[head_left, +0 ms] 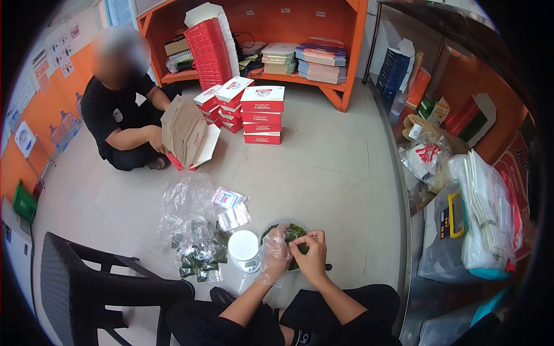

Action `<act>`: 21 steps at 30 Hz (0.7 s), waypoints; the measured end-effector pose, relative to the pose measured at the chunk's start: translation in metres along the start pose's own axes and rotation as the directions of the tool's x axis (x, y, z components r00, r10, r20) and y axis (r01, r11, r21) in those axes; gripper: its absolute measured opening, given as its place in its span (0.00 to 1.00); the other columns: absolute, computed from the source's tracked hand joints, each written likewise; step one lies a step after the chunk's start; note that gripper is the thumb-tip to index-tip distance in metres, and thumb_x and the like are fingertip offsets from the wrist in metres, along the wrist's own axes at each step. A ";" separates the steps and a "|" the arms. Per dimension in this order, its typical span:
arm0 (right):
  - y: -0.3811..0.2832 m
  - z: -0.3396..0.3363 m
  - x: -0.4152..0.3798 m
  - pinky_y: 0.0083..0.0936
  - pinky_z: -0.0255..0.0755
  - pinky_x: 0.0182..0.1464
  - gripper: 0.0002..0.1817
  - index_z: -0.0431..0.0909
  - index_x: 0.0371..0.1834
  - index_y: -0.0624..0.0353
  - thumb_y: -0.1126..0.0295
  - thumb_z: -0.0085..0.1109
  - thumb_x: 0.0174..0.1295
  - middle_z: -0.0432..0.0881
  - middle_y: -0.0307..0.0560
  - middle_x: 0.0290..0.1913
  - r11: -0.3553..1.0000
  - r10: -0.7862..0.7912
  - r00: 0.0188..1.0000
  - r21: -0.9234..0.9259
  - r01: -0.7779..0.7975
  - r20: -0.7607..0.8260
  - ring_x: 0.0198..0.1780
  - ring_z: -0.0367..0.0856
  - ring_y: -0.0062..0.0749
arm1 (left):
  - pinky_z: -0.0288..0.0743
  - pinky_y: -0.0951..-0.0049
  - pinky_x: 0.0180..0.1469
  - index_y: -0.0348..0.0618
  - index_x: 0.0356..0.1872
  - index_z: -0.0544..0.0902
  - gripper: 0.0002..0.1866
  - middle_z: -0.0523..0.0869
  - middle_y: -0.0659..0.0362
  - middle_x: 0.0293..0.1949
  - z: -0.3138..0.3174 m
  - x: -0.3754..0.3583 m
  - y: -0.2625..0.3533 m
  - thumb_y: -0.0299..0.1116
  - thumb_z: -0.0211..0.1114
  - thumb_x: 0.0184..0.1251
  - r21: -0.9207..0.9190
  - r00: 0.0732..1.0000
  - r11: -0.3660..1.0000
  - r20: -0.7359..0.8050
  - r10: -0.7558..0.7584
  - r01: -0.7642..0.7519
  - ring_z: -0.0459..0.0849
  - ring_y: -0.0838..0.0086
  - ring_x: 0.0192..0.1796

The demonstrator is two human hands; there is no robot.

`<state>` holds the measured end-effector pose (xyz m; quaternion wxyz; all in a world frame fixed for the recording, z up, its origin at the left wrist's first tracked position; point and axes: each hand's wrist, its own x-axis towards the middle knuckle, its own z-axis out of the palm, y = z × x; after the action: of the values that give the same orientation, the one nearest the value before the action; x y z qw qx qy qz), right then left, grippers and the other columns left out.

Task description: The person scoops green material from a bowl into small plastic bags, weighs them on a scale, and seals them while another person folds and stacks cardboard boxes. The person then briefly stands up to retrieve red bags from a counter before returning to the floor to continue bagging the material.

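Note:
A round tub [303,222] of green, leafy stuff stands on the floor in front of me. Over it is my left hand [276,254], in a clear plastic glove, its fingers closed near the tub's middle. My right hand [311,254] is bare and pinches close beside the left one; what lies between the fingers is too small to name. Left of the tub sits a white digital scale [243,246]. Farther left, small clear packets with dark green contents [202,259] lie by a large clear plastic bag [187,199]. Printed sachets [228,198] lie behind the scale.
A person [127,115] sits on the floor at the back left, holding flat cartons [187,132]. Red and white boxes [262,118] are stacked beside an orange shelf [349,57]. A black chair [86,277] stands at left, a loaded metal shelf [404,213] at right.

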<state>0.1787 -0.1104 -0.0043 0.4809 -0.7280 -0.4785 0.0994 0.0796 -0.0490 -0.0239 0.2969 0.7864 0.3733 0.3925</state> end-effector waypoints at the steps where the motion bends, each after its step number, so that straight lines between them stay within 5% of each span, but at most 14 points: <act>1: 0.002 0.000 -0.001 0.37 0.67 0.50 0.08 0.80 0.25 0.58 0.69 0.70 0.47 0.68 0.49 0.43 0.997 0.037 0.999 0.073 -0.039 0.034 0.48 0.72 0.44 | 0.72 0.65 0.44 0.35 0.56 0.69 0.30 0.77 0.49 0.41 -0.001 0.000 0.001 0.23 0.65 0.47 0.044 1.000 0.999 0.031 -0.003 0.002 0.78 0.61 0.42; 6: 0.010 -0.006 0.000 0.43 0.65 0.52 0.05 0.78 0.27 0.56 0.72 0.66 0.50 0.67 0.48 0.44 0.986 0.016 0.996 0.165 -0.031 0.089 0.49 0.70 0.46 | 0.75 0.60 0.44 0.33 0.57 0.70 0.38 0.81 0.47 0.43 -0.021 0.002 -0.004 0.35 0.75 0.42 0.143 0.988 0.988 0.152 0.029 -0.051 0.82 0.54 0.43; 10: 0.007 -0.017 0.009 0.39 0.64 0.48 0.05 0.79 0.30 0.55 0.72 0.66 0.52 0.65 0.43 0.46 0.998 -0.056 0.983 -0.022 0.061 0.176 0.43 0.72 0.39 | 0.76 0.62 0.48 0.35 0.60 0.68 0.43 0.83 0.46 0.46 -0.041 0.006 -0.007 0.40 0.79 0.40 0.274 0.918 0.961 0.371 -0.143 0.039 0.83 0.56 0.47; 13: 0.005 -0.022 0.012 0.38 0.63 0.49 0.05 0.80 0.31 0.54 0.71 0.66 0.53 0.66 0.41 0.46 0.989 -0.074 0.980 -0.110 0.096 0.186 0.40 0.73 0.35 | 0.77 0.63 0.47 0.37 0.57 0.72 0.37 0.84 0.48 0.42 -0.043 0.006 -0.012 0.36 0.77 0.42 0.256 0.930 0.966 0.349 -0.118 0.027 0.84 0.57 0.45; 15: 0.005 -0.026 0.014 0.39 0.61 0.50 0.05 0.80 0.32 0.53 0.70 0.66 0.54 0.66 0.41 0.47 0.989 -0.082 0.981 -0.104 0.101 0.178 0.40 0.73 0.35 | 0.77 0.64 0.44 0.40 0.48 0.76 0.26 0.85 0.48 0.40 -0.042 0.005 -0.019 0.31 0.74 0.44 0.156 0.934 0.979 0.315 -0.172 0.128 0.84 0.57 0.43; 21: -0.009 -0.041 0.019 0.36 0.62 0.47 0.05 0.78 0.33 0.54 0.73 0.64 0.55 0.69 0.41 0.46 0.990 -0.135 0.987 0.038 0.133 0.091 0.40 0.74 0.36 | 0.76 0.63 0.37 0.40 0.33 0.76 0.13 0.83 0.53 0.31 -0.044 0.011 -0.012 0.25 0.69 0.45 0.057 0.925 0.943 0.186 -0.332 0.327 0.84 0.60 0.36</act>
<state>0.2079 -0.1199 0.0304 0.4751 -0.6811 -0.5466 0.1081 0.0425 -0.0258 -0.0060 0.3838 0.7504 0.4744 0.2543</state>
